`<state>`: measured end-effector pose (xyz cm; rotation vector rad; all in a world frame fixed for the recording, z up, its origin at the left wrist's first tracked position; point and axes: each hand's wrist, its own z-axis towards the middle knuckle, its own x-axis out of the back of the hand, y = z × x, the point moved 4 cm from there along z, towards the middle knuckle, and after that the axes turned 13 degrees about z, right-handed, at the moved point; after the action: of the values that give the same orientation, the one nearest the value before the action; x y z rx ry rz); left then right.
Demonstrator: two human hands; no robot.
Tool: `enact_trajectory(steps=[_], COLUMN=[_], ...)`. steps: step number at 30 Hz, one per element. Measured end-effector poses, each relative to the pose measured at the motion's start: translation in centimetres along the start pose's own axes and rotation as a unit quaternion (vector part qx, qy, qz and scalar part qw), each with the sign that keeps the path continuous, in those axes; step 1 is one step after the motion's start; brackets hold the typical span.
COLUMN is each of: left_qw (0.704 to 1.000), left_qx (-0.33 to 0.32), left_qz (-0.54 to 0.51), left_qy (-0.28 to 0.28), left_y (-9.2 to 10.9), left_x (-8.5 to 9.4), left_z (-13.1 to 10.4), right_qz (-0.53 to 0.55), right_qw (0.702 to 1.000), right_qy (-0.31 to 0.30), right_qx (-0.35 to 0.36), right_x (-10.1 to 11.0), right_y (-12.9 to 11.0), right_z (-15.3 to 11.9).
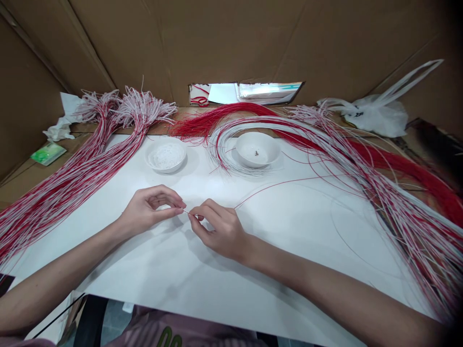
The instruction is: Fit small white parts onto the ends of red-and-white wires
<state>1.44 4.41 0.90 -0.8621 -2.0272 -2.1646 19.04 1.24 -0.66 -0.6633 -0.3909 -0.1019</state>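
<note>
Above the middle of the white work surface point(152, 274), my left hand point(154, 207) pinches the end of a thin red wire point(186, 211) between thumb and fingertips. My right hand point(219, 229) is closed on the same wire just to the right, leaving a short stretch visible between the hands. Beyond my right hand, the wire's red length point(275, 184) arcs away to the right. Any small piece inside the fingertips is too small to make out. Just behind my left hand stands a white bowl point(166, 168) with small white bits in it.
A second white bowl point(240, 149) holds a small dark piece. Red-and-white wire bundles point(83, 164) lie left, and more bundles point(394, 197) lie right. Loose red wires point(231, 113) run along the back. A plastic bag point(383, 115) and green packet point(48, 153) rest near the cardboard walls point(231, 43).
</note>
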Motion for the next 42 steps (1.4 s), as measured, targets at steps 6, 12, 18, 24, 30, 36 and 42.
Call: enact_trajectory(steps=[6,12,18,24,30,36,42], left_qw=[1.0,0.999,0.999,0.999,0.998,0.995,0.991], left_qx=[-0.017,-0.029,-0.03,-0.03,-0.047,-0.059,-0.078], left_qz=[0.005,0.019,0.019,0.018,0.047,0.082,0.111], left_qy=[-0.002,-0.006,-0.002,-0.003,-0.021,-0.008,-0.008], left_y=[0.05,0.16,0.13,0.18,0.34,-0.08,-0.08], left_x=[0.04,-0.13,-0.13,-0.08,-0.35,-0.07,0.16], left_z=[-0.13,-0.28,-0.31,-0.19,-0.31,-0.34,-0.3], right_qz=[0.005,0.005,0.008,0.004,0.006,0.006,-0.002], right_qw=[1.0,1.0,1.0,1.0,0.999,0.999,0.999], right_qy=[-0.003,-0.01,-0.008,-0.015,-0.03,-0.038,-0.032], right_qx=[-0.013,-0.014,-0.01,-0.017,-0.022,-0.025,-0.034], right_x=[-0.01,-0.1,-0.08,-0.16,-0.25,-0.26,-0.28], right_y=[-0.01,0.03,0.02,0.09,0.13,0.27,0.42], right_z=[0.07,0.1,0.12,0.01,0.0,-0.08,-0.03])
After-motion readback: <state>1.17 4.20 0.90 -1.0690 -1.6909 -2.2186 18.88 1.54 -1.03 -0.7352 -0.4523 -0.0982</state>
